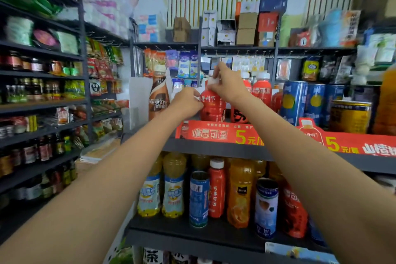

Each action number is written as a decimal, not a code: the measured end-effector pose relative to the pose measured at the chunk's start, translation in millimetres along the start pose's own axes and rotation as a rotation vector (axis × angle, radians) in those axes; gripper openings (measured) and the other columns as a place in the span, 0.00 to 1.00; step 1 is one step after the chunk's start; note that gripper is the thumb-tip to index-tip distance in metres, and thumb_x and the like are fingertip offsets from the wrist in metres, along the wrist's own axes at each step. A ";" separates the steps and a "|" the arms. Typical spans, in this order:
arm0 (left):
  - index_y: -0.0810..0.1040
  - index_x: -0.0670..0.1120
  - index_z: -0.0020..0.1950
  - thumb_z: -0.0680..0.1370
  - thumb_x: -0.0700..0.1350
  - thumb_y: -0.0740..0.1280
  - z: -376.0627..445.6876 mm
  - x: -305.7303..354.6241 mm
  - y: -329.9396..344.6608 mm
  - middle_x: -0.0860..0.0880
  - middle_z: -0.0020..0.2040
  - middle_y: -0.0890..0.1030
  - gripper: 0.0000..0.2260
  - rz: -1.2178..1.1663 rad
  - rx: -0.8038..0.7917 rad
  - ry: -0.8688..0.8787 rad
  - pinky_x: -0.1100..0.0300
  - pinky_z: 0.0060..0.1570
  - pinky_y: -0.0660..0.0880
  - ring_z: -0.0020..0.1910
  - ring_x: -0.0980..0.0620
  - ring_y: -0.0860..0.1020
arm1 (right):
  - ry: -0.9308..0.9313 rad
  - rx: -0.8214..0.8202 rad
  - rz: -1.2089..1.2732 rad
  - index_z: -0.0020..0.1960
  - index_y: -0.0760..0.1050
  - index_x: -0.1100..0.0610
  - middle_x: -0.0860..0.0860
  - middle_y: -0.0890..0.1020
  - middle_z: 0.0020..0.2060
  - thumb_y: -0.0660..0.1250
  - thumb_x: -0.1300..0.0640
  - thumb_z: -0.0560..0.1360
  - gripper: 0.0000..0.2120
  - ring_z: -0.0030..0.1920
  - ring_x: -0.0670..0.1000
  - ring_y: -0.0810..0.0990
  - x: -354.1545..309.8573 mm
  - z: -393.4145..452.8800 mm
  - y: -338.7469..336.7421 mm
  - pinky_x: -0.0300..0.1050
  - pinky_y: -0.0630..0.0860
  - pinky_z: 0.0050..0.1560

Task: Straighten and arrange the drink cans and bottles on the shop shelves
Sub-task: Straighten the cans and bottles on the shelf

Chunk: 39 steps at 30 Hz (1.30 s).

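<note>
A red drink bottle (pixel 212 105) with a white cap stands upright on the upper shelf (pixel 214 148), behind a red price strip. My right hand (pixel 227 83) grips its white cap from above. My left hand (pixel 187 100) holds the bottle's left side at the shoulder. More red bottles (pixel 261 90) stand just right of it. A brown Nescafe bottle (pixel 158 94) is to its left, and blue cans (pixel 293 100) are farther right.
The lower shelf (pixel 171 229) carries yellow tea bottles (pixel 173 186), a blue can (pixel 199 199), a red bottle (pixel 216 186) and orange juice bottles (pixel 239 195). A dark rack (pixel 42 105) of jars and snacks fills the left. Cardboard boxes (pixel 246 28) sit on the top shelf.
</note>
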<state>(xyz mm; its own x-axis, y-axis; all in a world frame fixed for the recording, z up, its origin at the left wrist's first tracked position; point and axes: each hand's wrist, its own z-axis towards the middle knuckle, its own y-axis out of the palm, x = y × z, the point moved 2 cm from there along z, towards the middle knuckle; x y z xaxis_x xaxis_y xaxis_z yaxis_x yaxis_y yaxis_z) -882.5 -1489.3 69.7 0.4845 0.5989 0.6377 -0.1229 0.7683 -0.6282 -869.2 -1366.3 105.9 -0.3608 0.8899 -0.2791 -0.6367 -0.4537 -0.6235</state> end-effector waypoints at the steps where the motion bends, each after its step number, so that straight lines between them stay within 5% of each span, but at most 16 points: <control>1: 0.69 0.42 0.66 0.76 0.41 0.66 4.2 1.3 2.5 0.45 0.56 0.77 0.19 0.007 -0.022 -0.002 0.58 0.48 0.70 0.53 0.47 0.75 | 0.000 -0.023 0.027 0.51 0.64 0.59 0.57 0.75 0.45 0.68 0.60 0.74 0.13 0.43 0.54 0.74 2.5 1.1 0.9 0.48 0.73 0.44; 5: 0.69 0.40 0.63 0.75 0.43 0.68 14.1 8.9 6.1 0.45 0.51 0.76 0.19 0.101 -0.108 0.016 0.58 0.49 0.70 0.52 0.46 0.76 | 0.148 -0.181 0.114 0.67 0.63 0.60 0.56 0.70 0.61 0.73 0.54 0.70 0.31 0.59 0.55 0.73 19.8 -4.8 -1.2 0.43 0.69 0.53; 8: 0.72 0.39 0.61 0.73 0.43 0.70 20.2 9.5 7.0 0.44 0.54 0.78 0.19 0.144 -0.173 -0.007 0.54 0.56 0.74 0.55 0.45 0.77 | 0.261 -0.421 0.054 0.66 0.65 0.60 0.53 0.75 0.60 0.73 0.53 0.69 0.30 0.59 0.54 0.74 34.1 -11.3 3.5 0.46 0.71 0.61; 12: 0.70 0.39 0.64 0.73 0.41 0.70 30.4 9.5 12.0 0.42 0.59 0.77 0.22 0.234 -0.163 -0.026 0.49 0.60 0.73 0.57 0.43 0.76 | 0.278 -0.406 -0.070 0.63 0.69 0.63 0.58 0.79 0.55 0.72 0.52 0.70 0.27 0.54 0.57 0.79 38.9 -4.8 7.9 0.50 0.75 0.57; 15: 0.66 0.41 0.66 0.73 0.39 0.70 33.9 8.3 18.1 0.43 0.61 0.75 0.24 0.134 -0.236 -0.057 0.51 0.61 0.71 0.59 0.44 0.74 | 0.325 -0.447 0.126 0.65 0.65 0.60 0.56 0.78 0.55 0.73 0.57 0.70 0.28 0.53 0.56 0.79 39.7 -2.2 5.9 0.51 0.77 0.56; 19: 0.70 0.41 0.63 0.73 0.34 0.68 37.7 7.1 16.8 0.42 0.57 0.78 0.19 0.007 -0.273 -0.092 0.57 0.50 0.78 0.52 0.47 0.77 | 0.322 -0.398 0.281 0.65 0.65 0.56 0.54 0.76 0.59 0.73 0.55 0.70 0.27 0.55 0.54 0.77 33.3 -1.3 8.0 0.49 0.77 0.54; 23: 0.70 0.41 0.63 0.75 0.33 0.65 31.2 20.7 12.0 0.49 0.49 0.76 0.17 -0.099 -0.323 -0.129 0.72 0.28 0.75 0.40 0.54 0.76 | 0.200 -0.219 -0.017 0.67 0.65 0.61 0.56 0.72 0.64 0.72 0.54 0.71 0.29 0.62 0.55 0.72 27.3 1.4 -5.6 0.45 0.70 0.56; 26: 0.69 0.38 0.65 0.75 0.31 0.65 33.4 27.1 22.7 0.45 0.58 0.76 0.19 -0.200 -0.370 -0.151 0.63 0.45 0.79 0.51 0.50 0.78 | 0.103 -0.211 -0.204 0.72 0.59 0.59 0.57 0.68 0.68 0.73 0.60 0.70 0.36 0.67 0.57 0.69 28.7 2.9 -18.9 0.46 0.68 0.61; 29: 0.62 0.41 0.72 0.75 0.29 0.64 33.8 37.9 41.3 0.42 0.64 0.73 0.27 -0.259 -0.399 -0.117 0.58 0.53 0.78 0.58 0.47 0.77 | 0.066 -0.224 -0.370 0.70 0.62 0.60 0.58 0.71 0.66 0.66 0.66 0.73 0.27 0.64 0.57 0.71 37.4 0.7 -33.0 0.47 0.71 0.60; 39: 0.62 0.46 0.70 0.76 0.34 0.65 41.0 60.4 80.1 0.44 0.65 0.73 0.25 -0.269 -0.389 -0.076 0.56 0.60 0.73 0.62 0.48 0.73 | 0.063 -0.108 -0.584 0.66 0.69 0.60 0.59 0.75 0.60 0.57 0.72 0.73 0.22 0.61 0.59 0.73 63.2 -15.9 -90.1 0.49 0.71 0.52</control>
<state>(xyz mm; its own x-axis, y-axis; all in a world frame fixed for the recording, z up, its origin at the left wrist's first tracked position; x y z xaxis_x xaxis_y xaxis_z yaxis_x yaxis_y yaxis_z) -898.5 -1382.4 76.2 0.3884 0.4164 0.8220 0.3380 0.7655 -0.5475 -823.8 -1268.5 132.8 0.0716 0.9932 0.0918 -0.6433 0.1163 -0.7567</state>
